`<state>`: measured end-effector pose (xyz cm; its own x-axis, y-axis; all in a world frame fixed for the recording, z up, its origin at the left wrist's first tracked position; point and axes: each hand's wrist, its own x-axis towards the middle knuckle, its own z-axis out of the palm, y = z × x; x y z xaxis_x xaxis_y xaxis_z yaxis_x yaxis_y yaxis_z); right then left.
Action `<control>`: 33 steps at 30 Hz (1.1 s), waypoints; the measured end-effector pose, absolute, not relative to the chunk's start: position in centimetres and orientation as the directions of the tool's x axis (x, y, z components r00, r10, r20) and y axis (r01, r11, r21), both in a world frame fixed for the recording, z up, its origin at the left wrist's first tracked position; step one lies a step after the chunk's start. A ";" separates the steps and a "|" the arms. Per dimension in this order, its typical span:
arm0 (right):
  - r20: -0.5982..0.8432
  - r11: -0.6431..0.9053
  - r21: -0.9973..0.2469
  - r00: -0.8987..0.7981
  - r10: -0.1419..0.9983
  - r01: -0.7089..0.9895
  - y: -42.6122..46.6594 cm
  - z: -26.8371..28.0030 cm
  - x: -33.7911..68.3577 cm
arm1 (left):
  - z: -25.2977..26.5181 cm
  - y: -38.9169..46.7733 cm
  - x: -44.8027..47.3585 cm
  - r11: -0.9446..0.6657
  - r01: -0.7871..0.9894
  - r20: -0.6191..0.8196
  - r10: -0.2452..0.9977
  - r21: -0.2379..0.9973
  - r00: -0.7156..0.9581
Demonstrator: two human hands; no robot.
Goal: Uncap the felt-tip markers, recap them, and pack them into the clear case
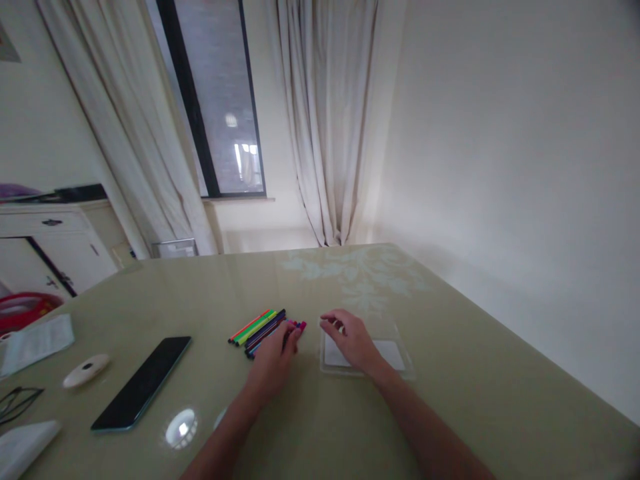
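Felt-tip pens (257,328) in several colours lie side by side in a slanted row on the table. My left hand (274,360) reaches over the right end of the row, its fingers curled round pens there; a pink end pokes out past the fingertips. To the right, a clear plastic case (387,327) with a white card (391,353) inside lies flat. Over its left part is my right hand (353,340), thumb and forefinger pinched together at the far left corner of the case. The palm hides part of the card.
On the left are a black phone (143,383), a white oval device (86,371), a pale packet (40,343), a dark cable (20,403) and a white object (27,443) at the edge. Glossy table (475,400) meets a wall (525,167) on the right.
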<state>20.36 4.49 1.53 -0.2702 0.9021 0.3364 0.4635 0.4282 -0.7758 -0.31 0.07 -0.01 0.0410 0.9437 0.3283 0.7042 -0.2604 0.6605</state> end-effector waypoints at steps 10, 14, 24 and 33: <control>0.254 0.243 -0.967 -0.224 0.941 -0.077 4.3 1.8 19.0 | 0.2 -0.6 1.2 -0.252 0.379 0.238 0.968 0.890 0.085; 0.191 0.178 -0.964 -0.049 0.980 -0.198 5.5 2.1 20.4 | 0.6 -0.5 1.0 -0.308 0.379 0.305 0.950 0.873 0.071; 0.145 0.142 -0.931 0.016 0.989 -0.337 5.6 1.6 20.1 | 1.6 -1.2 0.9 -0.359 0.512 0.392 0.919 0.780 0.047; 0.100 0.089 -0.915 -0.007 0.995 -0.392 5.6 1.6 20.0 | 0.5 -1.2 1.2 -0.360 0.499 0.334 0.932 0.789 0.144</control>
